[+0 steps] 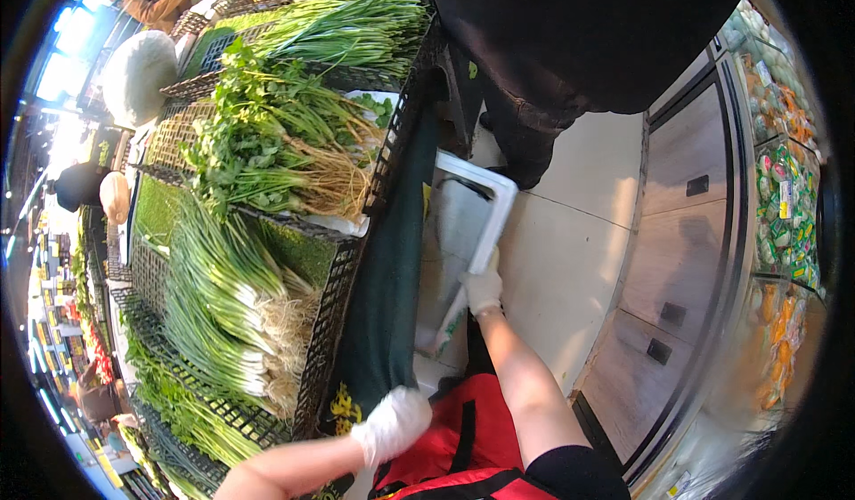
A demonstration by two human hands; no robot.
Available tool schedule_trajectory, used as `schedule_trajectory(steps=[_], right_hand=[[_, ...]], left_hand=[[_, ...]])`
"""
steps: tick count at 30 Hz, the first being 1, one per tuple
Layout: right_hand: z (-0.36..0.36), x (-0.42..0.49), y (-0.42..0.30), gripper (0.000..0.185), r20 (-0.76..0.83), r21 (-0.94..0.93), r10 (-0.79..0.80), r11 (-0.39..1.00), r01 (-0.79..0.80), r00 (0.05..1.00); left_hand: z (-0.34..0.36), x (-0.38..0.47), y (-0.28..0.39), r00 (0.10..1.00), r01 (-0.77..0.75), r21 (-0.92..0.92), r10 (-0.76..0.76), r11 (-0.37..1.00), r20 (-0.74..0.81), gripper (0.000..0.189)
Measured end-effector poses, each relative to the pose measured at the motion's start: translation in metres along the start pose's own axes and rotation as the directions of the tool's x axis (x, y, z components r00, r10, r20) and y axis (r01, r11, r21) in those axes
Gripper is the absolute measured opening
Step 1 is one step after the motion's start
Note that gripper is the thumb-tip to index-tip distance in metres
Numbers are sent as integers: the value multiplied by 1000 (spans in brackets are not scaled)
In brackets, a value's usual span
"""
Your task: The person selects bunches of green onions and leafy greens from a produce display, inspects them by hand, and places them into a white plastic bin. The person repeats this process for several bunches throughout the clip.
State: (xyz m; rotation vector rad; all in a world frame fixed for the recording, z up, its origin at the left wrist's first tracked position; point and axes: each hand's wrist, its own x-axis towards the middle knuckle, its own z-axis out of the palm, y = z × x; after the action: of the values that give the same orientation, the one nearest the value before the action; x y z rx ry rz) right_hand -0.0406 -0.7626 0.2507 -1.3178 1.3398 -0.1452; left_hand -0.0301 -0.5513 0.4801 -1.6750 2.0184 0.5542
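Note:
My right hand (482,291), in a white glove, grips the long side of a white-rimmed rectangular frame or box (492,223). The white-rimmed thing is held low over the tiled floor beside the dark green cloth front of the stand. I cannot tell whether its grey middle is a base or a see-through pane. My left hand (395,423), also white-gloved and slightly blurred, is curled in front of my red apron (491,410). Nothing shows in it. Nearby, spring onions (250,326) lie with roots outward in a black plastic crate (325,323).
A person in dark clothes (568,46) stands close ahead, partly over the aisle. Coriander (267,146) and long green stalks (340,29) fill crates farther up on the left. Wood-fronted cabinets (688,186) line the right side, with bagged produce (785,219) above. Pale floor tiles (581,186) lie between.

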Motion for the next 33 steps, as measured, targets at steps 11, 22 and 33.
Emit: schedule_trajectory(steps=[11, 22, 33], right_hand=[[165, 62, -23, 23, 138, -487, -31, 868, 95, 990], [176, -50, 3, 22, 381, -350, -277, 840, 415, 882], [134, -120, 71, 22, 812, 110, -548, 481, 870, 201]], left_hand=[[-60, -49, -32, 971, 71, -623, -198, 779, -137, 23], [-81, -69, -34, 851, 334, -645, -514, 687, -106, 11], [-54, -95, -26, 643, 259, -731, -677, 631, -357, 26]])
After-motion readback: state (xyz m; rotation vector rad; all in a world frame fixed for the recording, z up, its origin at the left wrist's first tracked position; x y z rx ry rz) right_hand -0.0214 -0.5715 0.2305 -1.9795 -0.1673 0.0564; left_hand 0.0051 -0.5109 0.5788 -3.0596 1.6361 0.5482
